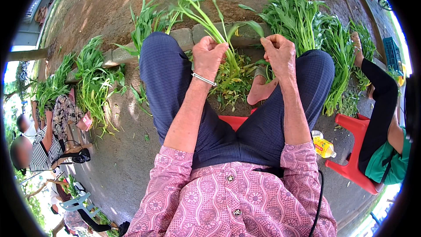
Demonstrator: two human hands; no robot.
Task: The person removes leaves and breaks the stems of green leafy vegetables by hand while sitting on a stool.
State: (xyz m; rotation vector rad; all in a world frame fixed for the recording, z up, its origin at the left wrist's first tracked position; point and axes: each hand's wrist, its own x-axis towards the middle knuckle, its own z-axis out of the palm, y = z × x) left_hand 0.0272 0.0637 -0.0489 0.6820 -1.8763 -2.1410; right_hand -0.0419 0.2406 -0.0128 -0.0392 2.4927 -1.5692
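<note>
Leafy stems (201, 15): grip sound, leaf pinch set too far out

Loc.: stems held up in front of wearer, above gap btwn the knees; tops lean to upper L, lower ends poke out below the fist.

L hand (210, 56): closed round stems, thumb pressed against bent fingers. R hand (278, 55): fingertips drawn tog., apparently pinching outer end of one long leaf (251, 27), which bows across btwn the two hands. Join of leaf to stem too small to confirm.

Below: heap of green and yellow bits (234, 91) on ground, next to a bare foot (262, 92). Leafy bunch (291, 22) lies beyond R knee, well apart from heap.

Assessment: step in hand judged to be picking a leaf off. Recs:
1. Keep L grip firm but light; stems look tender, prob. bruise if squeezed.
2. Move R pinch in to leaf base; a pull from the tip may tear the blade and leave a stub.
3. Short sideways snap pref. to long tug, w/ L thumb bracing nr the joint.
4. Work directly over heap, so waste stays off good stock.
5. Watch bracelet (204, 80) on L wrist: poss. snag on loose leaves.
</note>
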